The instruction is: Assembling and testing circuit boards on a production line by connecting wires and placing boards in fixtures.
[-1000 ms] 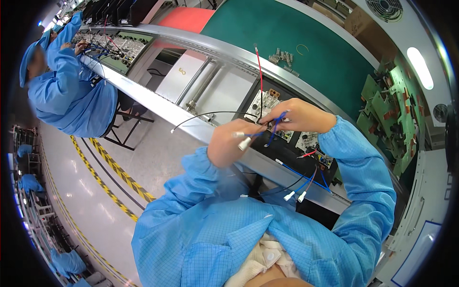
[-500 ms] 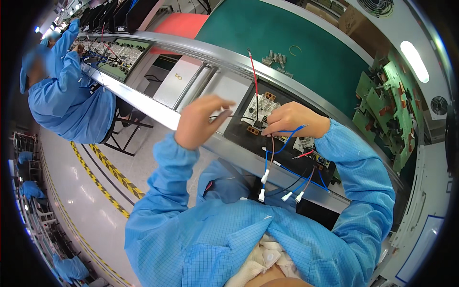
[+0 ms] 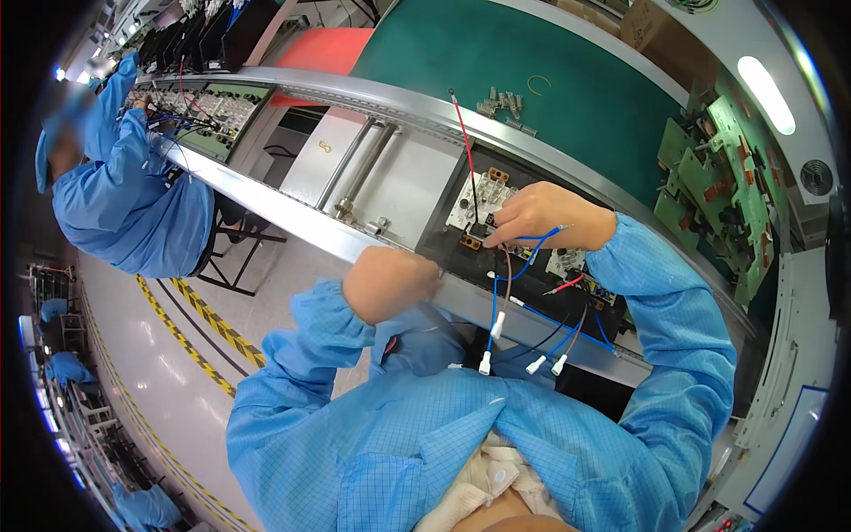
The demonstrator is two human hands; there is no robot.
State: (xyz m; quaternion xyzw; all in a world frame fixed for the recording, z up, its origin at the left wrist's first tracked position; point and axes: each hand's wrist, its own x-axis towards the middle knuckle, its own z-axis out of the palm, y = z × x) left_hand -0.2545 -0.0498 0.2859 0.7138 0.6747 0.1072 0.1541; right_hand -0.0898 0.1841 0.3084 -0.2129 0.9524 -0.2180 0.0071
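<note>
A light circuit board (image 3: 465, 206) with components lies in a black tray (image 3: 443, 251) before me. Over the board, my right hand (image 3: 551, 218) is closed, its fingertips pinched at the top of a brown wire (image 3: 508, 282) beside a small black part. A blue wire (image 3: 534, 253) runs by that hand's palm. Off the tray's near left edge, my left hand (image 3: 388, 284) hangs with fingers curled and smeared by motion; whether it holds anything is hidden. A red wire (image 3: 463, 129) with a black lower length stands up from the board.
White terminals (image 3: 485, 362) dangle over the metal rail (image 3: 284, 202). Metal springs (image 3: 503, 102) lie on the green mat (image 3: 425, 53). Green circuit boards (image 3: 722, 177) stand at the right. A co-worker in blue (image 3: 133, 213) sits at the far left.
My left hand has moved down toward me, from open, spread fingers to a curled shape. The black wire near it no longer shows. My right hand stays at about the same place.
</note>
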